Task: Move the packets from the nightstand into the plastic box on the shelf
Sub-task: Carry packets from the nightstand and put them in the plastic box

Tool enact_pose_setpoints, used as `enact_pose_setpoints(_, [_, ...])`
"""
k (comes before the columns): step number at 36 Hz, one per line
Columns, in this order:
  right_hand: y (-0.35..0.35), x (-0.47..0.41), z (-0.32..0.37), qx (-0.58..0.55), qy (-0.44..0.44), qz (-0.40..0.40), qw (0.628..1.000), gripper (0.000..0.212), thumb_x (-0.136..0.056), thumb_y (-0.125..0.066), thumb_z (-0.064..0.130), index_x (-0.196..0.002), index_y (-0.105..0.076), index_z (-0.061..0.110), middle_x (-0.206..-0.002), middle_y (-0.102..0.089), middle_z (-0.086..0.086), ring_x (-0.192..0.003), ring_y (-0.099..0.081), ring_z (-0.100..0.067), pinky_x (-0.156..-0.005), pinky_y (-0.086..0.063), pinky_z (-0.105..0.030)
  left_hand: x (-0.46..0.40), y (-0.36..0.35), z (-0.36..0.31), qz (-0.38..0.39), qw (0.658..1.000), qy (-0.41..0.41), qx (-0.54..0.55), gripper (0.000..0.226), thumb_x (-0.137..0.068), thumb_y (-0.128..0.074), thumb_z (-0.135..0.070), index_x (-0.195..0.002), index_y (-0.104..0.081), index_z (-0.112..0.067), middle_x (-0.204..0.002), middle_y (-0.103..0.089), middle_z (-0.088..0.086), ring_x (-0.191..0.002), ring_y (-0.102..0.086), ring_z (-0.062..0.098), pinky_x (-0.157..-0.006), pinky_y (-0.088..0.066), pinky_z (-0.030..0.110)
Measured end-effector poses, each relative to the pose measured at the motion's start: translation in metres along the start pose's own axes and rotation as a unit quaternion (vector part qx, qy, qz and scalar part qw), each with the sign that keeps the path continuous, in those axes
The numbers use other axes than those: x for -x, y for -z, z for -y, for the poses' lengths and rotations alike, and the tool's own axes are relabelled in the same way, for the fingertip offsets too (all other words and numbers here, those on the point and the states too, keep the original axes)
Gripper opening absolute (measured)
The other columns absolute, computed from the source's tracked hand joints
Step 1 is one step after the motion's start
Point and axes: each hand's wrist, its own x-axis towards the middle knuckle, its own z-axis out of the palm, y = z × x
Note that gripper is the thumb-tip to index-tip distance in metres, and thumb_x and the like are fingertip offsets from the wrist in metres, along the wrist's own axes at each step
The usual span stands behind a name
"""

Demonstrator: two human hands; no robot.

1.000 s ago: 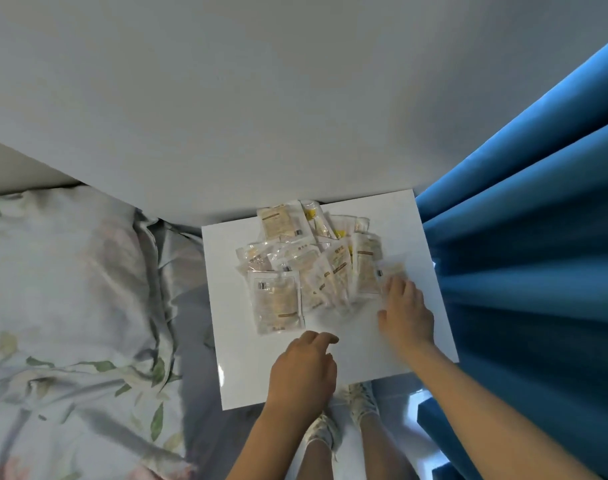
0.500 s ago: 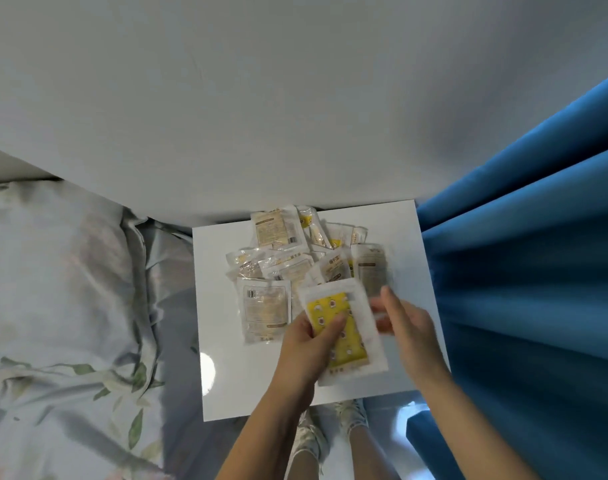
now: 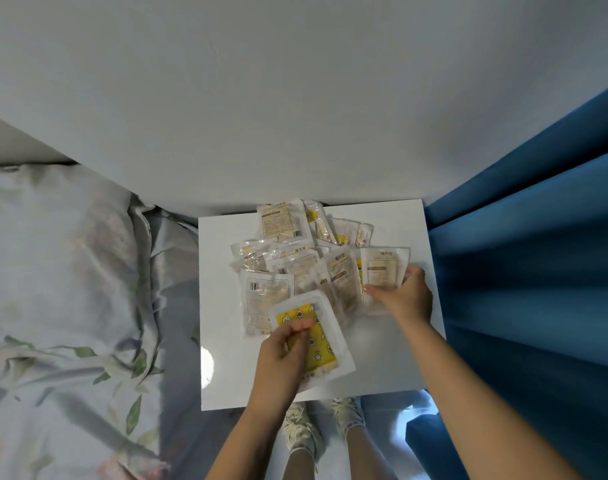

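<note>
The white nightstand [image 3: 392, 358] fills the middle of the view, with a bed [image 3: 63, 306] to its left and a blue curtain [image 3: 537, 271] to its right. A loose heap of packets [image 3: 295, 268] lies across its far half, many overlapping. The plastic box and the shelf are not in view, so every packet visible is yet to be moved.

The step in hand looks like gathering: stacking packets into one hand before carrying them off. To do it well, the collected stack should stay flat and squared, each new packet laid on top rather than jammed in at an angle, since the slick wrappers are likely to slide against each other. Taking the outer, uncovered packets first should keep the heap from scattering.

The left hand [image 3: 281, 355] grips the yellow packet [image 3: 325, 351] at the near side of the nightstand, fingers curled over its face; whether it is lifted or resting I cannot tell. The right hand [image 3: 404, 296] is on the pale packet [image 3: 383, 268] at the right edge of the heap, thumb and fingers pinching its near corner and side. The two hands are apart, each closed on its own packet.
</note>
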Motion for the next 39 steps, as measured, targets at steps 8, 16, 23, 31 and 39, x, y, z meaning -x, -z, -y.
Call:
enact_pose_setpoints(8, [0.001,0.014,-0.016,-0.017,0.041,0.009,0.999,0.049,-0.07,-0.083,0.023,-0.11,-0.058,0.011,-0.113,-0.067,-0.007,-0.103,-0.064,-0.029,-0.076,-0.048,-0.029,0.0,-0.006,0.007,-0.014,0.999,0.029,-0.026,0.03,-0.097,-0.046,-0.003,-0.094,-0.068,-0.025,-0.103,-0.067,-0.005,-0.092,-0.066,0.012,-0.069,-0.055,0.019])
enact_pose_setpoints(16, [0.017,0.091,0.012,-0.078,0.224,-0.015,0.971,0.02,-0.087,-0.064,0.011,-0.103,-0.061,0.023,-0.097,-0.057,0.003,-0.072,-0.052,-0.002,-0.058,-0.039,-0.009,0.005,-0.019,0.004,0.034,0.999,0.006,0.02,0.047,-0.077,-0.069,-0.049,-0.114,-0.066,-0.02,-0.111,-0.07,-0.001,-0.101,-0.067,0.011,-0.084,-0.054,0.024])
enact_pose_setpoints(23, [0.025,0.136,0.026,0.047,0.293,0.36,0.884,0.025,-0.084,-0.059,0.038,-0.108,-0.062,0.032,-0.098,-0.06,0.014,-0.09,-0.056,-0.002,-0.078,-0.049,-0.019,0.009,-0.017,-0.001,-0.07,0.991,0.011,0.115,0.019,-0.089,-0.063,-0.023,-0.077,-0.068,-0.009,-0.069,-0.063,0.015,-0.065,-0.063,0.024,-0.061,-0.052,0.034])
enact_pose_setpoints(31, [0.02,0.035,0.006,0.068,0.193,-0.041,0.978,0.059,-0.079,-0.074,0.026,-0.129,-0.049,0.009,-0.126,-0.055,-0.012,-0.115,-0.048,-0.033,-0.091,-0.044,-0.04,0.01,0.012,0.0,-0.077,0.994,0.022,0.07,0.014,-0.086,-0.064,-0.026,-0.092,-0.069,-0.014,-0.081,-0.076,0.0,-0.075,-0.073,0.014,-0.062,-0.057,0.022])
enact_pose_setpoints(39, [-0.005,0.003,0.001,0.16,0.059,-0.038,0.985,0.099,-0.075,-0.077,0.039,-0.147,-0.015,0.013,-0.144,-0.03,-0.021,-0.127,-0.037,-0.041,-0.099,-0.04,-0.052,0.009,0.019,0.0,-0.089,0.995,-0.004,0.033,0.016,-0.084,-0.068,-0.016,-0.099,-0.066,-0.013,-0.088,-0.076,-0.001,-0.078,-0.073,0.014,-0.062,-0.057,0.019])
